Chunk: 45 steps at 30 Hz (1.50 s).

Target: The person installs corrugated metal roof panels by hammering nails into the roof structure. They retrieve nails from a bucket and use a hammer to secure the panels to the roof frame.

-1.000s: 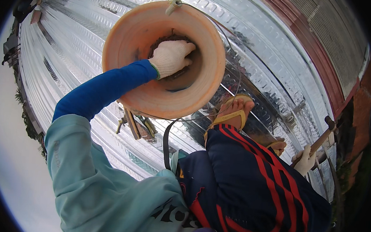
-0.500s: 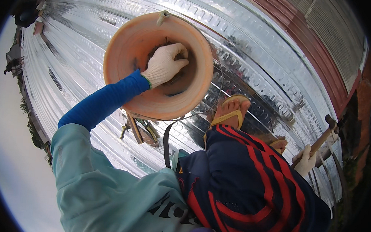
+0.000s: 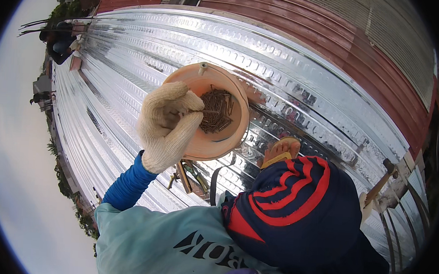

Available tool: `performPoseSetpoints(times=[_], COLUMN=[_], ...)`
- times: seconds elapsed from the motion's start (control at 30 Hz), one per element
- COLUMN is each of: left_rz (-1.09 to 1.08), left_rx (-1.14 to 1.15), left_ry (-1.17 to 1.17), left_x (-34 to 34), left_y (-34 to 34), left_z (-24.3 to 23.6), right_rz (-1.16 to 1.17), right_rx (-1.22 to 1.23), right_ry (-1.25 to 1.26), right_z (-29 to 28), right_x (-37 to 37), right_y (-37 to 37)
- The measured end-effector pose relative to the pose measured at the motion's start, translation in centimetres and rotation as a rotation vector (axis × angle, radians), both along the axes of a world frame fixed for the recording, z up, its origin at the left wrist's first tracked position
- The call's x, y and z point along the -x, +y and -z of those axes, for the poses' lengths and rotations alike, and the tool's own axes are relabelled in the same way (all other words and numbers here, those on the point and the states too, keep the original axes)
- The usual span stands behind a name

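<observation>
My left hand [image 3: 168,127], in a white knit glove, is raised over the left side of an orange bucket [image 3: 239,101]. Its thumb and forefinger are pinched together on what looks like a thin nail at their tips. A heap of brown nails [image 3: 214,121] lies at the bottom of the bucket. At the right edge, my gloved right hand [image 3: 366,208] is closed round the wooden handle of a hammer [image 3: 379,186], head up. My knee hides much of this hand.
Shiny ribbed metal roofing sheets [image 3: 135,43] spread underfoot. Below the bucket lie pliers [image 3: 200,178] and a wooden-handled tool [image 3: 183,179]. My sandalled foot [image 3: 280,151] stands beside the bucket. A co-worker [image 3: 60,43] crouches at the far left, by the red roof.
My left hand has come up out of the bucket with its fingers pinched, uncovering the nails inside. The view has shifted, and my right hand still holds the hammer.
</observation>
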<state>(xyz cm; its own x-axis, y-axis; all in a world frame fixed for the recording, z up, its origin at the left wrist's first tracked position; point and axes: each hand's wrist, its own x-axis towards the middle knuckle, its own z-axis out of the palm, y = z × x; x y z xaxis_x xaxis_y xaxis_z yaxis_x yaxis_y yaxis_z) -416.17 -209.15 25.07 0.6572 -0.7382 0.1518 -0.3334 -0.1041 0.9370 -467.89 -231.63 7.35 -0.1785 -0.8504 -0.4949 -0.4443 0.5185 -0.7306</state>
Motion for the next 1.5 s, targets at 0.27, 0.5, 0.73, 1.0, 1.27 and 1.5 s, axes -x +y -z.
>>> performPoseSetpoints(times=[0.27, 0.5, 0.73, 1.0, 1.27, 1.5], left_rz=[0.342, 1.098, 1.147, 0.872, 0.958, 1.014], left_rx=[-0.079, -0.372, -0.311, -0.294, -0.527, -0.519], left_ry=[-0.197, -0.352, -0.346, -0.203, 0.190, 0.128], left_x=[1.0, 17.1, 32.2, 39.6, 39.8, 38.9], left_y=[-12.8, -35.3, -44.1, -45.6, -48.2, -48.4], left_z=[-3.9, 1.4, 18.4, 29.7, 30.1, 31.6], right_rz=[0.020, 0.142, 0.273, 0.266, 0.305, 0.348], right_rx=[-0.053, -0.121, -0.064, 0.021, 0.125, 0.033], right_ry=[0.032, 0.117, 0.017, 0.047, -0.246, -0.431], right_z=[-3.0, -2.0, 1.7, 4.4, 5.4, 7.2], right_x=[-0.5, 4.2, 6.7, 9.1, 7.1, 6.8], right_y=[-0.3, 3.6, 4.4, -2.1, -10.2, -12.3])
